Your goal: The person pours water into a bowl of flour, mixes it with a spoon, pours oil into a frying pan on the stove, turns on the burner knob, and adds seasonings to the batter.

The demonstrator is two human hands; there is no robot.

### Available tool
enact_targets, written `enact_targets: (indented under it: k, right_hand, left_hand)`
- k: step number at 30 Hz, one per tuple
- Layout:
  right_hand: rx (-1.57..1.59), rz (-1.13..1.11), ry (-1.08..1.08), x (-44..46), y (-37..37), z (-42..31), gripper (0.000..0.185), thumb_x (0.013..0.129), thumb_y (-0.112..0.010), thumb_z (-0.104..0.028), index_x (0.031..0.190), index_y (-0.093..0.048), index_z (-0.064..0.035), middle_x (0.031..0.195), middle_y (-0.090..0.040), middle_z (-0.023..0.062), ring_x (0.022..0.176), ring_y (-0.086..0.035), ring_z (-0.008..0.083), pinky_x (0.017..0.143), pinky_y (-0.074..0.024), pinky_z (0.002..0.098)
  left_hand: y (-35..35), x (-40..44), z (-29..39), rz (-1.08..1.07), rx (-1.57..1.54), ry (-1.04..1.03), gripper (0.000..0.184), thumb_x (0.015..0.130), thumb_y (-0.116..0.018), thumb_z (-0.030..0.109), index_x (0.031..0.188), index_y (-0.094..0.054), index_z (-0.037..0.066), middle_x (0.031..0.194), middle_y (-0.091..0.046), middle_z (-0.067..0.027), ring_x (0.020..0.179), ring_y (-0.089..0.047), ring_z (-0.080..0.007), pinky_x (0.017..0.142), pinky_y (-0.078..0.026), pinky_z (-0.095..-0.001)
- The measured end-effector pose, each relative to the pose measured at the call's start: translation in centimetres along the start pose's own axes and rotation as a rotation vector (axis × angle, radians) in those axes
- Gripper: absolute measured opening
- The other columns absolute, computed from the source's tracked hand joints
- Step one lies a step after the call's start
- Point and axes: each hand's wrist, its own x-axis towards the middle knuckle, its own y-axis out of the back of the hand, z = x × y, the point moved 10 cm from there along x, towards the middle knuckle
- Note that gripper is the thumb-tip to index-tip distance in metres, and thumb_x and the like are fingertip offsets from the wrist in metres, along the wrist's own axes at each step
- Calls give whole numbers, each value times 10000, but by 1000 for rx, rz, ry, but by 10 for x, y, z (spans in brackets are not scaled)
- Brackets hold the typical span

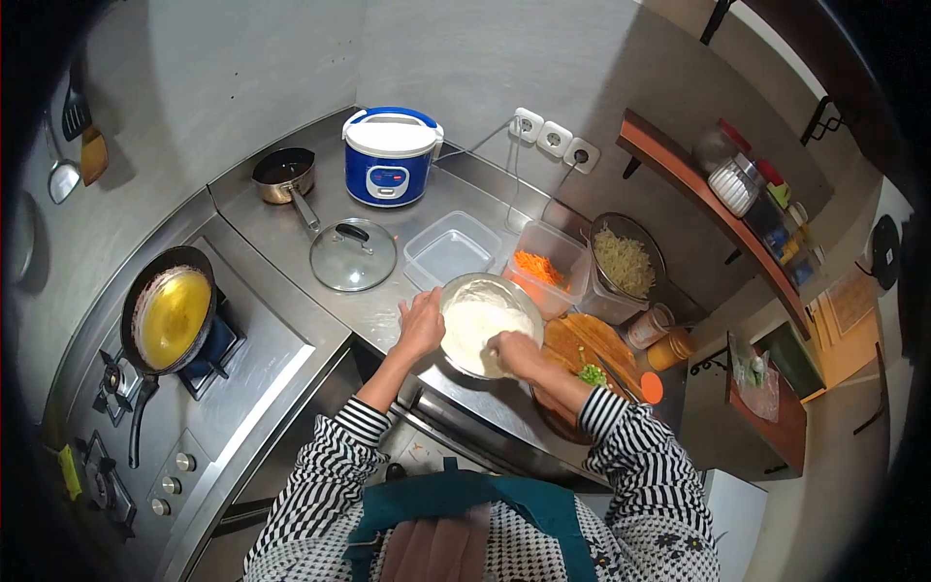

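A metal mixing bowl of pale, creamy batter stands at the counter's front edge. My left hand grips its left rim. Over the right part of the batter, my right hand is closed with its fingers pointing down; whatever it may hold is hidden. Just behind the bowl sits an open clear plastic container. Shredded carrot fills part of a second plastic tub to the right. Chopped green onion lies by my right forearm, on a round wooden cutting board.
A frying pan with yellow oil sits on the stove at left. A glass lid, a saucepan and a blue rice cooker stand at the back. Pale shreds fill a strainer; jars stand beside it. A wooden shelf juts out at right.
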Motion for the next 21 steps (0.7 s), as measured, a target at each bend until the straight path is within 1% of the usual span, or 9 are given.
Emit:
enact_targets:
  k: [3, 5, 7, 9, 12, 15, 16, 19, 21]
  right_hand:
    - [219, -239, 21, -15, -12, -15, 234, 690, -548, -89, 888, -672, -97, 861, -637, 176, 760, -619, 314, 706, -484, 375]
    - [277, -353, 77, -24, -2, -13, 234, 686, -552, -79, 884, -675, -96, 848, -640, 174, 768, -620, 307, 713, -486, 363]
    - [88, -415, 104, -19, 9, 7, 232, 665, -565, -81, 871, -672, -65, 817, -646, 161, 774, -629, 276, 715, -488, 352]
    - [-468, -484, 43, -1, 16, 37, 160, 671, -575, -102, 794, -663, -50, 810, -646, 140, 735, -633, 238, 680, -490, 348]
    - [-732, -148, 352, 27, 52, -10, 97, 706, -560, -139, 682, -631, -78, 726, -623, 100, 658, -617, 209, 614, -487, 329]
    - [-1061, 18, 754, 32, 49, -49, 145, 719, -532, -150, 616, -612, -88, 754, -596, 81, 660, -599, 159, 519, -469, 312]
    - [-838, 138, 839, 30, 58, -50, 135, 737, -505, -127, 672, -609, -72, 764, -582, 81, 591, -588, 184, 509, -468, 332]
    - [-619, -23, 486, 21, 54, 12, 130, 755, -528, -142, 673, -617, -95, 649, -585, 95, 612, -601, 243, 552, -482, 343]
    - [-570, -266, 140, -8, 36, 47, 134, 769, -522, -148, 722, -632, -88, 700, -618, 109, 666, -622, 250, 574, -492, 378]
  left_hand:
    - [-7, -2, -24, -47, -332, 304, 518, 723, -457, -10, 1234, -409, 65, 1086, -542, -181, 1109, -454, -292, 904, -256, -597]
    - [-7, -5, -21, -102, -351, 349, 519, 714, -456, -25, 1221, -439, 89, 1084, -547, -171, 1097, -466, -288, 919, -248, -594]
    - [-6, -5, -19, -116, -291, 320, 520, 706, -457, -36, 1209, -465, 97, 1077, -554, -167, 1095, -470, -286, 930, -239, -594]
    - [-2, -2, -11, -89, -162, 216, 518, 697, -462, -44, 1197, -486, 89, 1065, -561, -168, 1102, -464, -284, 939, -230, -595]
    - [8, 0, 5, 56, -115, 104, 483, 702, -438, -64, 1156, -532, 73, 1010, -589, -169, 1055, -495, -285, 931, -237, -549]
    - [5, 4, 7, 29, -39, 73, 489, 686, -467, -62, 1148, -545, 78, 990, -599, -147, 1071, -484, -263, 939, -216, -560]
    - [5, 4, 8, 25, -26, 57, 478, 678, -477, -59, 1138, -544, 56, 982, -598, -156, 1080, -476, -270, 948, -194, -570]
    - [12, 3, 9, 42, -1, 50, 461, 664, -499, -53, 1117, -545, 18, 960, -598, -172, 1098, -461, -288, 966, -146, -592]
    - [13, 3, 5, 84, -9, 103, 459, 665, -500, -51, 1115, -549, 27, 947, -604, -164, 1094, -462, -291, 967, -136, -592]
